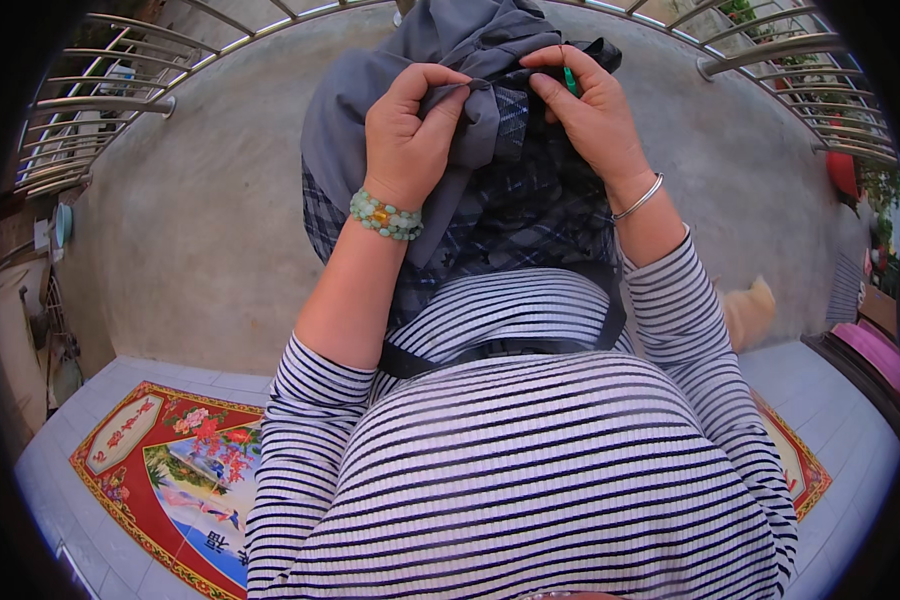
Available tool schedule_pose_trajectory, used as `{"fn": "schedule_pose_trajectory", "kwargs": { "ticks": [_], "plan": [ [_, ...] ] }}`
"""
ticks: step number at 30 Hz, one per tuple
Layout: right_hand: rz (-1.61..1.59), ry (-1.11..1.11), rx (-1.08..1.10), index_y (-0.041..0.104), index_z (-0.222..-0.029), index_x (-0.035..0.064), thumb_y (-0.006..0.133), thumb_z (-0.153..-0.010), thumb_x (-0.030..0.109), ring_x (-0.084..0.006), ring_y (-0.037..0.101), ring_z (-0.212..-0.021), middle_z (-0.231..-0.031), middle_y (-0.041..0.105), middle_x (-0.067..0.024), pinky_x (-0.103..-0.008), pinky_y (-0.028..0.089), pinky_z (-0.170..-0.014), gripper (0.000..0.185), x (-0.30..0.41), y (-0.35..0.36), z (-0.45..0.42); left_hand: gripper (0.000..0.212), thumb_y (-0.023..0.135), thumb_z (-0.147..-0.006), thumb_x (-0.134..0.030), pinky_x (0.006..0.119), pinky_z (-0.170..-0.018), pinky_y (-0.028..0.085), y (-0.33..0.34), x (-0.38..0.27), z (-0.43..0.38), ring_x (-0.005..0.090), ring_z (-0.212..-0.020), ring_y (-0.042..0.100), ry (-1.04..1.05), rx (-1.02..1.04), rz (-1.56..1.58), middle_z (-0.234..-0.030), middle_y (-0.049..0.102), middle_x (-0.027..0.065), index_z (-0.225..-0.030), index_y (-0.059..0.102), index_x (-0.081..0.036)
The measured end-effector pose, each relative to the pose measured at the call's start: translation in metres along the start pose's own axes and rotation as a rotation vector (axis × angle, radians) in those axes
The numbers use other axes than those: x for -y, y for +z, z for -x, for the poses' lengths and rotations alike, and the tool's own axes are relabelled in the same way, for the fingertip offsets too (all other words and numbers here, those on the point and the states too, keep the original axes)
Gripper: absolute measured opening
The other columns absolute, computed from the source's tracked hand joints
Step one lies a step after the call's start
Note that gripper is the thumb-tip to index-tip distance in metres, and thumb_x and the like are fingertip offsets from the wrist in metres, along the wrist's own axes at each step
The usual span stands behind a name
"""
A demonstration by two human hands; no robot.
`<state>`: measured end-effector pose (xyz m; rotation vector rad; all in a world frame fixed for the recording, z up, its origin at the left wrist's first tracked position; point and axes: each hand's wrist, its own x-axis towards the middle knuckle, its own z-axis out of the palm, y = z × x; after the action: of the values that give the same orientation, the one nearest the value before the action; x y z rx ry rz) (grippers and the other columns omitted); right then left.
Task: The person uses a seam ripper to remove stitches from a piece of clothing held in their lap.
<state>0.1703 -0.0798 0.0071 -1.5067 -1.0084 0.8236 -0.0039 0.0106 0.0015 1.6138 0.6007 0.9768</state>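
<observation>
A grey garment [337,120] with dark plaid lining [514,120] lies bunched over my lap. My left hand [414,124] pinches a fold of the grey cloth between thumb and forefinger. A short way to the right, my right hand [589,101] grips the garment's dark edge by thumb and index finger. A small green-handled tool [570,81] with a thin shaft sits against that index finger; its exact kind is unclear. Folds of cloth hide parts of the fingertips.
Metal railings [765,46] curve around the concrete floor [217,225]. A red patterned mat [112,480] lies on pale tiles behind me. At right, a blurred tan animal [750,311] is near my elbow, with a pink item [874,352] farther out.
</observation>
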Motion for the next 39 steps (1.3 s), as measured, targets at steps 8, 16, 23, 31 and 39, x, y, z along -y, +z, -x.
{"fn": "schedule_pose_trajectory", "kwargs": {
  "ticks": [8,16,23,31,39],
  "plan": [
    [0.018,-0.077,0.024,0.058,-0.105,0.0008,0.053,-0.091,0.009,-0.0139,0.053,-0.088,-0.100,0.055,-0.0051,-0.0253,0.043,-0.078,0.017,0.057,-0.001,0.038,0.018,0.063,-0.084,-0.002,0.023,-0.080,0.044,-0.005,-0.014,0.005,0.0096,-0.088,0.056,-0.118,0.188,0.087,-0.093,0.063,0.0004,-0.102,0.063,-0.001],
    [0.139,-0.109,0.005,0.060,-0.097,0.0010,0.054,-0.090,0.008,-0.0201,0.054,-0.089,-0.097,0.053,-0.0086,-0.0279,0.045,-0.078,0.012,0.036,0.015,0.063,0.014,0.073,-0.067,-0.007,0.036,-0.088,0.043,-0.003,-0.038,0.003,0.0243,-0.102,0.055,0.426,0.159,-0.725,-0.108,0.063,0.0044,-0.080,0.069,-0.009],
    [0.108,-0.122,-0.021,0.060,-0.100,0.0019,0.061,-0.086,0.009,-0.0196,0.056,-0.085,-0.096,0.055,-0.0081,-0.0284,0.046,-0.074,0.016,0.039,0.019,0.061,0.003,0.065,-0.072,-0.009,0.042,-0.100,0.036,0.005,-0.069,0.003,0.0217,-0.108,0.057,0.726,0.134,-1.060,-0.112,0.065,0.0027,-0.075,0.066,-0.011],
    [0.260,-0.129,-0.239,0.059,-0.102,0.0038,0.070,-0.080,0.012,-0.0086,0.045,-0.058,-0.065,0.046,0.0008,-0.0214,0.041,-0.057,0.026,0.028,0.005,0.037,0.019,0.068,-0.063,-0.003,0.037,-0.082,0.043,0.008,-0.040,0.015,0.0195,-0.082,0.061,0.538,0.096,-0.795,-0.100,0.066,0.0028,-0.081,0.065,-0.009],
    [0.194,-0.138,-0.292,0.062,-0.088,0.0026,0.066,-0.086,0.014,-0.0036,0.043,-0.060,-0.067,0.052,0.0048,-0.0192,0.037,-0.055,0.012,0.029,-0.018,0.021,0.027,0.066,-0.063,0.001,0.039,-0.081,0.042,0.004,-0.019,0.020,0.0257,-0.086,0.058,0.607,0.227,-0.736,-0.089,0.063,0.0041,-0.088,0.065,-0.009]
  ]
}}
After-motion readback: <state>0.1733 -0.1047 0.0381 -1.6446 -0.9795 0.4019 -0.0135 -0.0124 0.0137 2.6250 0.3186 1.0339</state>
